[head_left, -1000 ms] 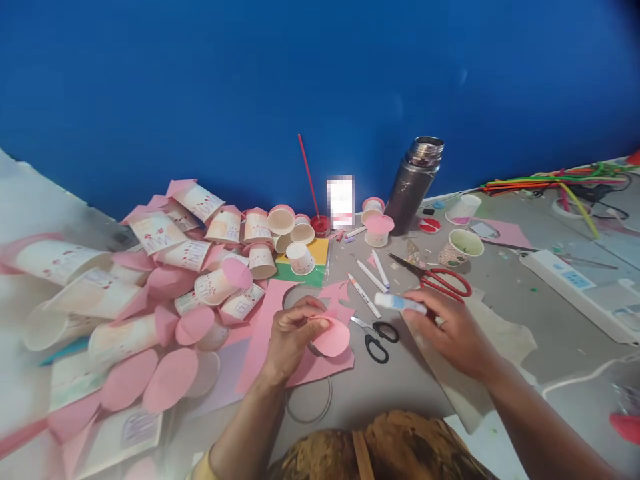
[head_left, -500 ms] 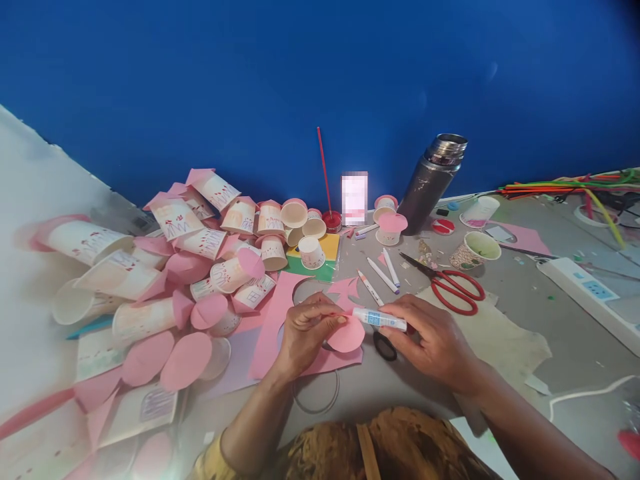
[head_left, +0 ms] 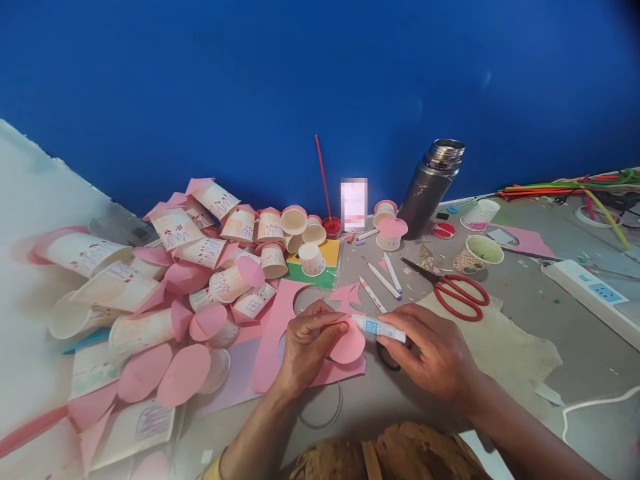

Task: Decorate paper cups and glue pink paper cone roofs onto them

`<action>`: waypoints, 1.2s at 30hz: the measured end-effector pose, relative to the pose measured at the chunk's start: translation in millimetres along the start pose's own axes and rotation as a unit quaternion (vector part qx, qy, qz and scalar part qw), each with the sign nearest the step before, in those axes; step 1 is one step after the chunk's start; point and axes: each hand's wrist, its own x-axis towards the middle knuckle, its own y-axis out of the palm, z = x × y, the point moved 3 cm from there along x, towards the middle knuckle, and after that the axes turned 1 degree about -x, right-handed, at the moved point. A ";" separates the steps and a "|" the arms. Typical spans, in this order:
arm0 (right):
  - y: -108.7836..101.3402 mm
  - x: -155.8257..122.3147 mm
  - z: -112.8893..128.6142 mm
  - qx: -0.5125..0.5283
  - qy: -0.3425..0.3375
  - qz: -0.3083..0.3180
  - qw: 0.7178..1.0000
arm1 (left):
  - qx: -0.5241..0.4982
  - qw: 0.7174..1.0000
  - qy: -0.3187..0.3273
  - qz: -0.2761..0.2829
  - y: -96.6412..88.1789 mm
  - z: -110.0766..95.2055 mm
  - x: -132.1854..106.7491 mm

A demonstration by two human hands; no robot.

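Between thumb and fingers, my left hand (head_left: 316,340) pinches a round pink paper piece (head_left: 349,345) at its upper left edge. My right hand (head_left: 436,347) is closed around a white glue stick (head_left: 379,328) with a blue label. The stick's tip meets the upper edge of the pink paper, close to my left fingertips. Below both hands lies a pink sheet (head_left: 270,333) with round holes cut in it. Partly hidden behind my right hand is a dark ring-shaped object (head_left: 387,358).
At left, decorated paper cups (head_left: 230,280) with pink tops lie heaped. Red-handled scissors (head_left: 461,297), markers (head_left: 384,280), a patterned cup (head_left: 477,255) and a power strip (head_left: 590,293) lie to the right. A dark flask (head_left: 433,190) stands near the blue wall.
Both hands remain in nearly the same place, with the glue stick still against the paper's edge. The view has shifted slightly.
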 end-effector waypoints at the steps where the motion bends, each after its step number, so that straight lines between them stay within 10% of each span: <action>1: 0.5 -0.1 0.3 -0.003 0.001 -0.003 1.000 | 0.004 1.000 0.004 0.002 0.2 0.8 -0.4; 21: -1.0 4.2 3.5 -0.067 -0.091 -0.019 0.993 | -0.020 0.999 -0.043 0.016 6.1 6.3 -2.8; 36: 6.9 1.6 5.1 -0.015 0.034 -0.044 0.998 | -0.038 0.996 -0.069 0.027 9.7 5.1 -6.1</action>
